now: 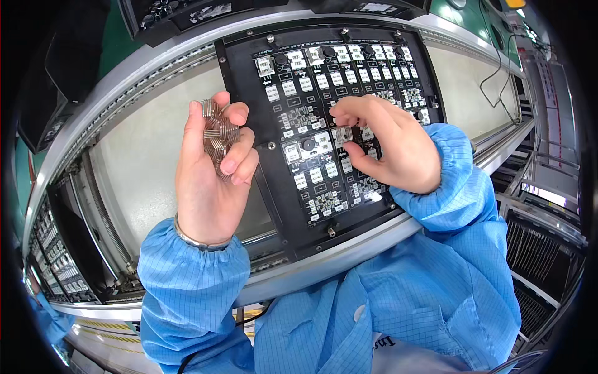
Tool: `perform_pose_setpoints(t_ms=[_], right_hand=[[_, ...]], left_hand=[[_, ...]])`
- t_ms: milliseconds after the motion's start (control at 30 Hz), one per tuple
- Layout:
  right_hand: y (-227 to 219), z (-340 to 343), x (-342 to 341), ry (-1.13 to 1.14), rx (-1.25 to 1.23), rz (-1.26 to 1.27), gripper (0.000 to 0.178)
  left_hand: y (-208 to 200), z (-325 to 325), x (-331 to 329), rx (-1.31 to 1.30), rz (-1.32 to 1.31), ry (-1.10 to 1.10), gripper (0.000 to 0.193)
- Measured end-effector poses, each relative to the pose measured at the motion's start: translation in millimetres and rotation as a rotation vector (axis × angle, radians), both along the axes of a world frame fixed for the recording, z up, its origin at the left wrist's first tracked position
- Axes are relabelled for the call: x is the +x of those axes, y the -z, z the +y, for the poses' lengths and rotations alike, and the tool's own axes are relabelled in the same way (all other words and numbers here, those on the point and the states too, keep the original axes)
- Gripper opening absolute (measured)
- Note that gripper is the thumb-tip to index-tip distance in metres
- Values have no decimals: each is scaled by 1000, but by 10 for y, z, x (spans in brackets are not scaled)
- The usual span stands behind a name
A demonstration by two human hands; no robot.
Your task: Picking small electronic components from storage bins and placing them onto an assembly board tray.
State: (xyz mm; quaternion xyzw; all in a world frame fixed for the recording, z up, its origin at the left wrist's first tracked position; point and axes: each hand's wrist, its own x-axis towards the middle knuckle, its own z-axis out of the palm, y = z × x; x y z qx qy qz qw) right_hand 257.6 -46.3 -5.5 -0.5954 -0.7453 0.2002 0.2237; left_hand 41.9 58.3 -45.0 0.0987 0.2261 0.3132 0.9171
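Note:
My left hand (215, 156) is raised palm up to the left of a black carrier tray (249, 81). Its fingers curl round several small copper-silver metal pieces with parallel wire-like ridges (215, 133). Over the middle of the tray, my right hand (389, 143) bends its thumb and fingers round a small shiny metal piece (342, 135), right at the surface of a circuit board (324, 171). Whether that piece touches the board cannot be made out. The boards in the tray carry white square parts, round black parts and small chips. My right hand covers some of them.
The tray sits across a conveyor with metal rails (156, 75) and a pale surface (143, 168) beneath. Another loaded tray (59, 255) stands at the lower left. Dark equipment (187, 15) lies beyond the far rail. A slotted rack (539, 249) stands at the right, near a loose black cable (498, 81).

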Motion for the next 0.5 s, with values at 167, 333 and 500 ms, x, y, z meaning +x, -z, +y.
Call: perform_pose_setpoints(t_ms=[167, 333, 500], right_hand=[[6, 20, -19, -45, 56, -41, 50], [15, 30, -35, -76, 23, -60, 53], [35, 37, -51, -73, 47, -78, 53]], left_hand=[[2, 4, 5, -6, -13, 3, 31], [4, 1, 9, -8, -17, -3, 31], [-2, 2, 32, 4, -16, -13, 31]])
